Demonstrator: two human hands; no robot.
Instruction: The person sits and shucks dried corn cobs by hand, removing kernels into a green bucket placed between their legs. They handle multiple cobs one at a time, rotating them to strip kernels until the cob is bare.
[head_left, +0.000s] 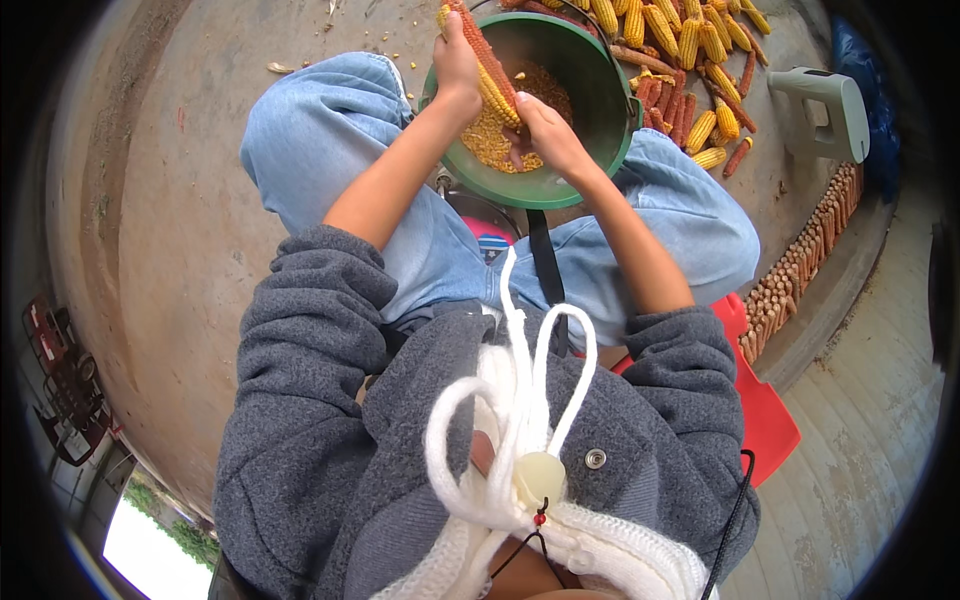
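Observation:
A partly shelled corn cob (491, 67), yellow kernels along one side and bare reddish core on the other, slants over a green plastic bucket (541, 196). My left hand (457, 64) is closed around its upper part. At the lower end, the thumb and fingers of my right hand (541, 135) grip the cob. Loose yellow kernels (491, 146) lie in the bucket, with reddish bits among them. The bucket stands between my bent legs, its wire handle tipped to the far right side.
Yellow ears (660, 30) and bare red cobs (675, 109) lie heaped beyond the bucket at right. Farther right stand a grey-green plastic stool (825, 112), a blue bag (862, 67) and a long stack of cobs (795, 270). A red plastic seat (765, 420) is beneath me.

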